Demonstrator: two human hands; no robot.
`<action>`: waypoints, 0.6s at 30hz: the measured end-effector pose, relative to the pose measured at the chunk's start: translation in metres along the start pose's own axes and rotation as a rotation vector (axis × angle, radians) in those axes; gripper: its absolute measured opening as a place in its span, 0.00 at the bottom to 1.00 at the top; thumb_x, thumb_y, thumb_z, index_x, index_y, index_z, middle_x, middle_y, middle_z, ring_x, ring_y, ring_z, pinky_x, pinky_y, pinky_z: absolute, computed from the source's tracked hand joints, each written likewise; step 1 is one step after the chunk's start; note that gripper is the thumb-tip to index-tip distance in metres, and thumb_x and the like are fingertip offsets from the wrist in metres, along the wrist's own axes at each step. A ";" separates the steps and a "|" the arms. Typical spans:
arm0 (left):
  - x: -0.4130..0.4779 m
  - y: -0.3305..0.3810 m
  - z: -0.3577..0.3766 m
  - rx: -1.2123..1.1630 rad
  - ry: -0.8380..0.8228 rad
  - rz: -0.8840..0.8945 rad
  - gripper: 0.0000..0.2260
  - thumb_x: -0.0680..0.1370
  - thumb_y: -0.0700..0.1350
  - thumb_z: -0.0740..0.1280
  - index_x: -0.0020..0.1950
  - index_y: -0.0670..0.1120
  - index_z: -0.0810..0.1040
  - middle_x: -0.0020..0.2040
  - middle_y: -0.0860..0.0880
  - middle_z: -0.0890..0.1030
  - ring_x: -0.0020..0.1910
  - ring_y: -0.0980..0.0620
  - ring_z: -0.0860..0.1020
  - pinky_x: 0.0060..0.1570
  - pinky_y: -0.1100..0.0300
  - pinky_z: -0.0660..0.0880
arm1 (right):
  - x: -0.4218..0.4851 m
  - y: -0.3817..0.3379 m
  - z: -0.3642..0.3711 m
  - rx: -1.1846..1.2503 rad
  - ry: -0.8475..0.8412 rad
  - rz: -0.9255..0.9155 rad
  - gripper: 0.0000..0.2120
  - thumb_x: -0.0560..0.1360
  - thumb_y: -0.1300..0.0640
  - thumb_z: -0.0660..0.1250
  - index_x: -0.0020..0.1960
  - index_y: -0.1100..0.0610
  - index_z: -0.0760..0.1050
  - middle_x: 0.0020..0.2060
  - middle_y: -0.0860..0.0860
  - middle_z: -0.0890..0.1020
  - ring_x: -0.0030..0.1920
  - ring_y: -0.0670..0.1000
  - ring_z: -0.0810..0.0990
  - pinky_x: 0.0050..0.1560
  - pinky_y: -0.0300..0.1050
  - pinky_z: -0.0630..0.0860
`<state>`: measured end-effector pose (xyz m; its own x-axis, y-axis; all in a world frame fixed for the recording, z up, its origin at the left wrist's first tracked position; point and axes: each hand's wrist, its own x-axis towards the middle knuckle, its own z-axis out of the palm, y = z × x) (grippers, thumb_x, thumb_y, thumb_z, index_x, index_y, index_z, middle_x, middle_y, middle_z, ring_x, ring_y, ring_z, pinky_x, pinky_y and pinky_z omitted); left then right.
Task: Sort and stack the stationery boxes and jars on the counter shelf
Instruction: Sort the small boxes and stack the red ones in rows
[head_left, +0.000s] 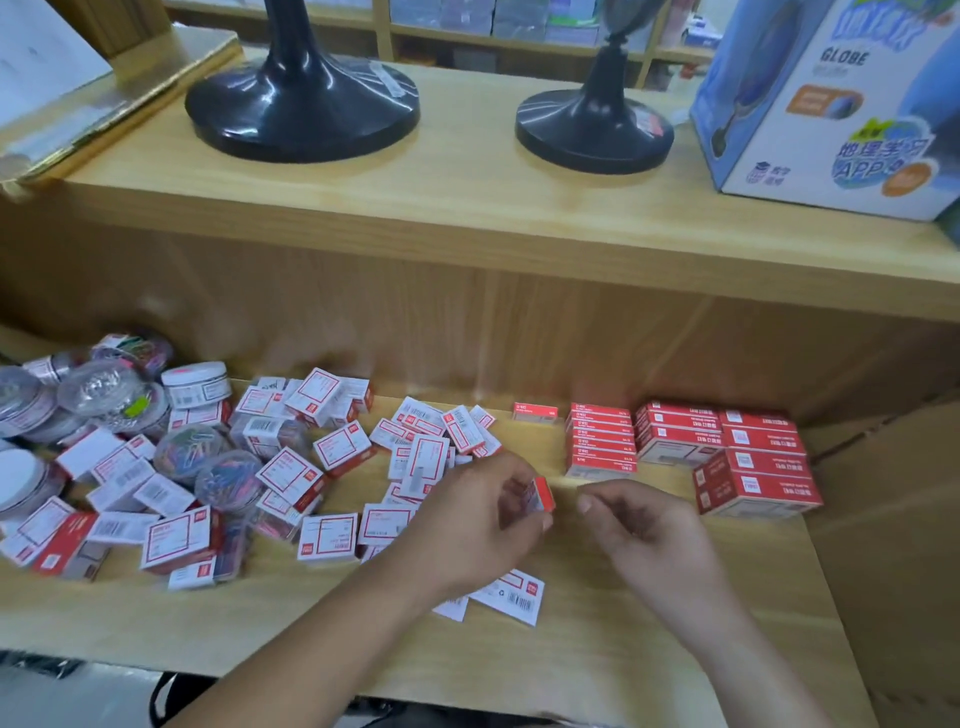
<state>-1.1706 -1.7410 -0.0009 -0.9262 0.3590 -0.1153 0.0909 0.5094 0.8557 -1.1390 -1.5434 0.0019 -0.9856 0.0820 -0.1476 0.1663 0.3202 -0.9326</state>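
On the lower shelf, centre: left hand (483, 525) grasps a small red-and-white cardboard box (541, 496) between thumb and curled fingers, holding it clear of the light wooden shelf (597, 649).
Right hand (641, 525): just beside the held box, not touching it; fingers curled inward with the thumb against the forefinger; nothing visible in its grasp.
Loose boxes (332, 452): many small white-and-red boxes lie jumbled across the left and middle of the shelf, tilted at mixed angles, several overlapping.
Boxes by the wrist (514, 597): two white boxes lie flat, partly under the left forearm.
Clear round plastic jars (104, 395): clustered at the far left; some upright, some on their sides; coloured and silver paper clips show through the walls. Further jars lie among the loose boxes.
Stacked red boxes (602, 441): neat column against the back panel, right of centre; one single box (535, 412) stands just to its left.
Larger red stacks (727, 452): squared-up block at the right end, near the shelf edge.
Upper tabletop (467, 208): carries two black flared stand bases (301, 104) and a blue-and-white carton printed GLOBE (831, 104).
Image quality: slight blur; box print unreadable.
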 end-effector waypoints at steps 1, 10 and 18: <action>-0.005 0.001 -0.002 -0.173 -0.023 -0.013 0.08 0.77 0.44 0.74 0.53 0.54 0.78 0.46 0.55 0.84 0.48 0.56 0.83 0.52 0.52 0.80 | -0.002 -0.003 0.001 0.062 -0.012 0.028 0.06 0.78 0.63 0.70 0.45 0.56 0.84 0.35 0.53 0.85 0.34 0.47 0.81 0.36 0.38 0.75; -0.028 0.004 -0.011 -0.544 0.026 -0.013 0.17 0.77 0.31 0.71 0.62 0.47 0.77 0.54 0.49 0.85 0.55 0.50 0.84 0.54 0.60 0.78 | -0.011 -0.029 0.010 0.459 -0.017 0.125 0.13 0.73 0.73 0.70 0.56 0.64 0.80 0.43 0.63 0.86 0.40 0.57 0.85 0.39 0.45 0.82; -0.024 0.002 -0.019 -0.358 0.152 -0.010 0.12 0.77 0.41 0.75 0.56 0.55 0.83 0.45 0.56 0.83 0.43 0.56 0.80 0.44 0.61 0.77 | -0.003 -0.040 0.014 0.307 -0.063 0.073 0.10 0.74 0.70 0.72 0.51 0.58 0.85 0.44 0.57 0.87 0.44 0.51 0.85 0.42 0.43 0.82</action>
<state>-1.1552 -1.7636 0.0131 -0.9724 0.2221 -0.0714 -0.0270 0.1970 0.9800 -1.1429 -1.5697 0.0350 -0.9729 0.0329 -0.2290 0.2296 0.0154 -0.9732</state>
